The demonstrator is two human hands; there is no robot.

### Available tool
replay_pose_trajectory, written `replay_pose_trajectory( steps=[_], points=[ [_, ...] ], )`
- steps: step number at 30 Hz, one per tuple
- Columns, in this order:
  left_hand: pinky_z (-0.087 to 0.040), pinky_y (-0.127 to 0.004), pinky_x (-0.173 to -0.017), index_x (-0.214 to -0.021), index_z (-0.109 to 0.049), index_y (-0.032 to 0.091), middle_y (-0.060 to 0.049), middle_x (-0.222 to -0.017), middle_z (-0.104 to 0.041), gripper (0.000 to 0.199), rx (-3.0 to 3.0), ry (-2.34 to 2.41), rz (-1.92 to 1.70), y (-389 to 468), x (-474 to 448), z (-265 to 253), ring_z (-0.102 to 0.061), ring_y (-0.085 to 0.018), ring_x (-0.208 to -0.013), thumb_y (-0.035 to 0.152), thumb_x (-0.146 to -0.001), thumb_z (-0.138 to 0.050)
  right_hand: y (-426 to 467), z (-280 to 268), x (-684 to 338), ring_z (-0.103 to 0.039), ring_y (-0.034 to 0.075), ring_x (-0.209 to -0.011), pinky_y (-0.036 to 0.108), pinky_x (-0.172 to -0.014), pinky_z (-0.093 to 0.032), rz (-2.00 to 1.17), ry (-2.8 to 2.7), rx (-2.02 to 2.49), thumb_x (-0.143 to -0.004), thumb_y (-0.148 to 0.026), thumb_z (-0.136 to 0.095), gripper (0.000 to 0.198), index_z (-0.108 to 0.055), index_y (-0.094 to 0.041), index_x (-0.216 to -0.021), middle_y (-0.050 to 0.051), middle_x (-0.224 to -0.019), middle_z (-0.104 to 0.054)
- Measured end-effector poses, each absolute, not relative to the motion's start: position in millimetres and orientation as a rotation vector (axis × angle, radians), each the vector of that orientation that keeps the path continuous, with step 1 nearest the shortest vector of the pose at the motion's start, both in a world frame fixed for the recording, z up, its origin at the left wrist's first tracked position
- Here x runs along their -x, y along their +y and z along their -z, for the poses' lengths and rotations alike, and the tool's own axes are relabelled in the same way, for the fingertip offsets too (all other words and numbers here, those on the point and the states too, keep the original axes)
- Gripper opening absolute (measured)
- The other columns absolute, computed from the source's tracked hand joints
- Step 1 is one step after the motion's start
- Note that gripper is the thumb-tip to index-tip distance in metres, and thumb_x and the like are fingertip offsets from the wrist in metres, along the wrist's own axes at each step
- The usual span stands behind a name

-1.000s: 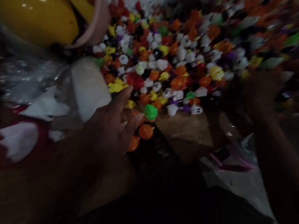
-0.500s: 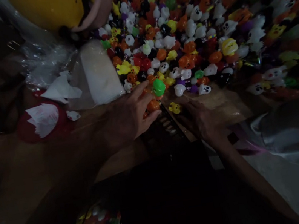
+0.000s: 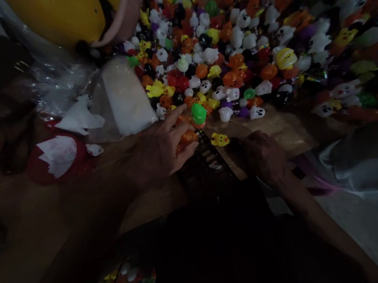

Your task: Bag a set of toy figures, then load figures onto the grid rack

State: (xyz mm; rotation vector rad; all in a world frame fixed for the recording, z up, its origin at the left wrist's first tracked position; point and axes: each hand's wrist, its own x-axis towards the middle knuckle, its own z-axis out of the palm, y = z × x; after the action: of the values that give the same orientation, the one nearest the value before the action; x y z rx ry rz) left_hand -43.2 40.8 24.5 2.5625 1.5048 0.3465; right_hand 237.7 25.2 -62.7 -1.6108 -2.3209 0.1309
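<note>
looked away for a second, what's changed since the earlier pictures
The right hand has moved left along the heap of figures, toward the left hand. A yellow figure now shows beside the right hand; whether it is held is unclear. The left hand stays at the orange figures, next to the green figure.

A heap of little toys (image 3: 211, 54) sits on the brown worktop (image 3: 144, 207); left of the heap lies a white pack (image 3: 128, 96).

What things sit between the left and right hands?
Head view, going from left hand to right hand: orange toys, part of a black grid, then a yellow animal figurine.
</note>
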Motion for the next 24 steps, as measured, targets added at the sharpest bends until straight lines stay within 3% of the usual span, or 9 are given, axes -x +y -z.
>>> replay_pose_trajectory(
  steps=[7, 12, 16, 19, 24],
  points=[
    [-0.055, -0.044, -0.106, -0.118, -0.063, 0.023, -0.010, -0.161, -0.043, 0.028, -2.586, 1.445, -0.461, 39.8, 47.2, -21.8, -0.057, -0.029, -0.136, 0.036, -0.095, -0.054, 20.4, 64.1, -226.7, -0.063, 0.022, -0.069, 0.034, -0.061, -0.051, -0.656, -1.912, 1.457, -0.092, -0.039, -0.058, 0.026, -0.064, -0.019, -0.107, 0.008, -0.087, -0.071],
    [-0.054, -0.045, -0.109, -0.118, -0.062, 0.028, -0.007, -0.162, -0.041, 0.026, -2.592, 1.436, -0.426, 40.1, 41.2, -21.1, -0.057, -0.027, -0.136, 0.034, -0.093, -0.058, 34.7, 59.9, -191.1, -0.069, 0.025, -0.080, 0.037, -0.074, -0.058, -0.843, -1.773, 1.331, -0.093, -0.041, -0.059, 0.025, -0.069, -0.022, -0.105, 0.008, -0.095, -0.076],
    [-0.050, -0.050, -0.114, -0.129, -0.059, 0.021, -0.014, -0.164, -0.037, 0.040, -2.628, 1.362, -0.401, 43.8, 39.0, -25.2, -0.053, -0.032, -0.140, 0.034, -0.091, -0.063, 45.8, 68.3, -169.9, -0.071, 0.024, -0.085, 0.039, -0.080, -0.058, -0.951, -1.582, 1.261, -0.091, -0.041, -0.064, 0.024, -0.073, -0.021, -0.100, 0.005, -0.097, -0.077],
    [-0.046, -0.047, -0.117, -0.133, -0.056, 0.017, -0.017, -0.164, -0.036, 0.047, -2.553, 1.239, -0.600, 43.6, 42.1, -34.1, -0.041, -0.030, -0.150, 0.030, -0.089, -0.066, 46.8, 74.8, -166.8, -0.070, 0.023, -0.083, 0.038, -0.079, -0.058, -1.045, -1.433, 1.249, -0.085, -0.044, -0.072, 0.025, -0.074, -0.021, -0.093, 0.004, -0.092, -0.076],
    [-0.054, -0.037, -0.111, -0.112, -0.064, 0.025, -0.003, -0.138, -0.066, 0.019, -2.228, 1.604, -1.084, 25.5, 61.5, -47.9, -0.062, -0.020, -0.131, 0.024, -0.098, -0.052, 41.3, 87.3, -173.6, -0.066, 0.020, -0.073, 0.035, -0.070, -0.055, -1.035, -1.374, 1.314, -0.081, -0.047, -0.078, 0.028, -0.071, -0.020, -0.078, 0.001, -0.077, -0.071]
  ],
)
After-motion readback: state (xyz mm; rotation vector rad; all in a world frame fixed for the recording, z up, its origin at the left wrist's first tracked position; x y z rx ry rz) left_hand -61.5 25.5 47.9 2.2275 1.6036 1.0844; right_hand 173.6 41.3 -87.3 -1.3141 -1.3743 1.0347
